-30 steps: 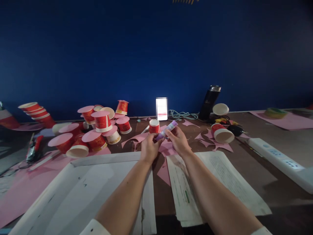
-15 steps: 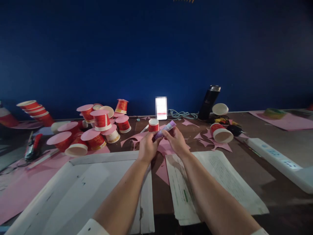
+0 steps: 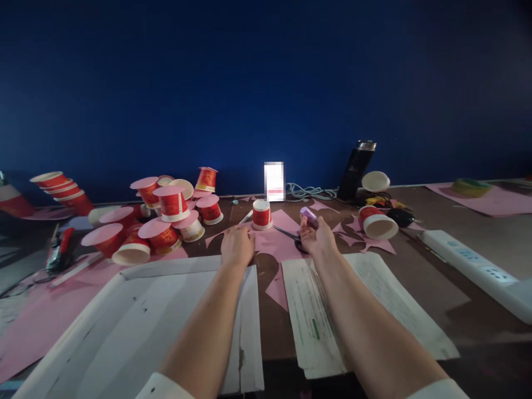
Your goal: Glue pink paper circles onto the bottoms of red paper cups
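Note:
My right hand [image 3: 318,235] is closed round a purple glue stick [image 3: 308,214], which sticks up at its fingertips. My left hand [image 3: 238,245] rests low over the pink paper scraps; its fingertips are partly hidden, and what it may hold cannot be made out. Between and beyond the hands a red paper cup [image 3: 261,215] stands with its white rim up on pink paper [image 3: 277,238]. Scissors [image 3: 291,235] with black handles lie beside my right hand. A thin white stick [image 3: 246,216] lies left of the cup.
Several red cups with pink discs [image 3: 171,204] are heaped at the left. Behind stands a lit phone [image 3: 275,182]. To the right are a black flask [image 3: 356,172], a tipped cup [image 3: 377,223] and a power strip [image 3: 474,266]. White cardboard [image 3: 166,327] and a printed sheet [image 3: 310,316] lie in front.
The hands have moved apart. My left hand has let go of the glue stick and moved left and down; my right hand has carried it to the right. The scissors and standing cup show more fully.

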`<state>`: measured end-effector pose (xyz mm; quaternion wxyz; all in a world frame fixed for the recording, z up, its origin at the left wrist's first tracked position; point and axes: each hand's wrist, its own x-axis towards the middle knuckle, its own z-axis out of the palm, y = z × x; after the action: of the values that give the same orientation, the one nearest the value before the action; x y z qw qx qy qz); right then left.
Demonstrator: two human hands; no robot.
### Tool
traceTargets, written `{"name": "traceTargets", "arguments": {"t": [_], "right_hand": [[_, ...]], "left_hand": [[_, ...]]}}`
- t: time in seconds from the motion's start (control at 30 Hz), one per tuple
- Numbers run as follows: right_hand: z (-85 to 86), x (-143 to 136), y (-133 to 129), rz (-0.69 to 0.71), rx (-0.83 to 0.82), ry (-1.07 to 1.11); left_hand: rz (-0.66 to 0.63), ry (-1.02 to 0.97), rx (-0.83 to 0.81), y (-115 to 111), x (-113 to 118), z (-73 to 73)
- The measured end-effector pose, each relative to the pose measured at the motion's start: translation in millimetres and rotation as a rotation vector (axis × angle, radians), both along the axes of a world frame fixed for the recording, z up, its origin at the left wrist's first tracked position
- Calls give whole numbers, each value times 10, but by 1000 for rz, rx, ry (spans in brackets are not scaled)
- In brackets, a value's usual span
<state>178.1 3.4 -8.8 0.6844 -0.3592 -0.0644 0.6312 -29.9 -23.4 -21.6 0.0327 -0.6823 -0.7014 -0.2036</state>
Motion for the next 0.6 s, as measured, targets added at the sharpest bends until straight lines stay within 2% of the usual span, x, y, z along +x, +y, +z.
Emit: {"name": "traceTargets", "arguments": {"t": [0.13,0.33,0.47,0.6], "right_hand": [[-8,-40,-26,63,18,36],[62,-116,-89,153,67,57],[123,-116,-108,129,136,36],[99,-163,-111,177,125,-32]], "left_hand": [[10,9,-106,-32,23,28],[-34,-85,-95,-54,54,24],[-41,-104,-139,-58,68,37],[-35,-121,-175,-47,79,34]]}}
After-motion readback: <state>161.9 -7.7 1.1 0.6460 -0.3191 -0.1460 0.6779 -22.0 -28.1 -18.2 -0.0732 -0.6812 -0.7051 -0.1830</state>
